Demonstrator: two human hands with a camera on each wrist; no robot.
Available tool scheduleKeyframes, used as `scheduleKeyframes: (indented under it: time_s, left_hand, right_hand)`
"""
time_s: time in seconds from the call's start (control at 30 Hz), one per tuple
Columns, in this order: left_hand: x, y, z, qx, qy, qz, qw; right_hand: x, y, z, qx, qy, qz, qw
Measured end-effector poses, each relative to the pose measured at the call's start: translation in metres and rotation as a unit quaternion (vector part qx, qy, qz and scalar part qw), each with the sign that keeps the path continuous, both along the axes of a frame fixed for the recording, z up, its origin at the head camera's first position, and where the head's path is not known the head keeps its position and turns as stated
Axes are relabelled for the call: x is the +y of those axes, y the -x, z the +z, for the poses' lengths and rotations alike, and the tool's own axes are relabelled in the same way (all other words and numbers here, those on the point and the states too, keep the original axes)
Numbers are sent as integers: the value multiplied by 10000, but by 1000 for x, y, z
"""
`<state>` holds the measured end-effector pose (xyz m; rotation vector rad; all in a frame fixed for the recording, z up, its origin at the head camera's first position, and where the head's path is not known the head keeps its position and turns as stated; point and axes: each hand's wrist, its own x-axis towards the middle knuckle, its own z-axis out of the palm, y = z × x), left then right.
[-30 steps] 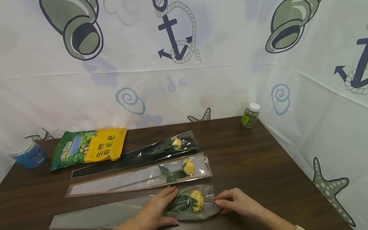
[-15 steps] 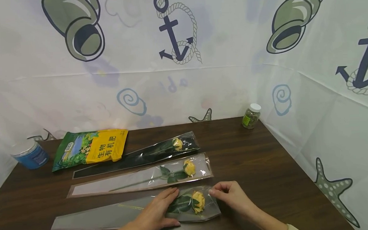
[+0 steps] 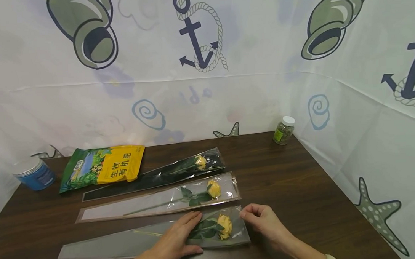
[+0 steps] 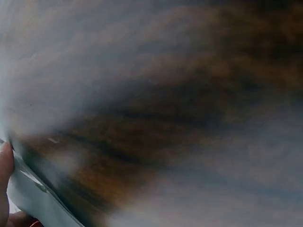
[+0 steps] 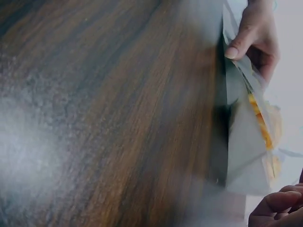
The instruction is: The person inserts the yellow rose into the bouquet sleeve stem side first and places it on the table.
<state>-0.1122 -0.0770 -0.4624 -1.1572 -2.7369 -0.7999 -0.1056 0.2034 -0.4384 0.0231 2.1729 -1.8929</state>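
A grey-backed clear flower sleeve (image 3: 108, 240) lies nearest the person, with a yellow rose (image 3: 225, 226) inside at its wide right end. My left hand (image 3: 178, 234) rests on the sleeve over the rose's stem, fingers extended and thumb near its front edge. At the sleeve's far right corner, my right hand (image 3: 267, 223) pinches the clear film between thumb and forefinger. The right wrist view has the sleeve (image 5: 247, 165) edge-on, between the left hand (image 5: 259, 38) and the right hand (image 5: 279, 208). Only a bit of the left hand (image 4: 4, 175) enters the left wrist view.
Behind lie a white-backed sleeve (image 3: 104, 214) and a black-backed sleeve (image 3: 127, 186), each with a yellow rose. A yellow and green fertilizer bag (image 3: 102, 167), a blue tub (image 3: 35, 176) and a white-capped jar (image 3: 284, 131) stand along the dark wooden table's back.
My right hand has moved from the sleeve's right edge up to its far corner, and the film there has spread out straighter. The left hand has stayed in place.
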Motion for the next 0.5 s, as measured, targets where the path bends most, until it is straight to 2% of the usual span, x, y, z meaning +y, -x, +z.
scheduleKeyframes:
  time_s: [0.13,0.27,0.5]
  left_hand:
    - [-2,0,-1,61,-47,4,10000]
    - [-2,0,0,-192,-54,9,9998]
    - [-3,0,4,-350,-1,-14,9994]
  right_hand:
    - [3,1,-3,-83,130,-82,9998]
    - [5,3,-4,-69,64,-36,9999]
    - [19,10,-6,14,-238,398,9989]
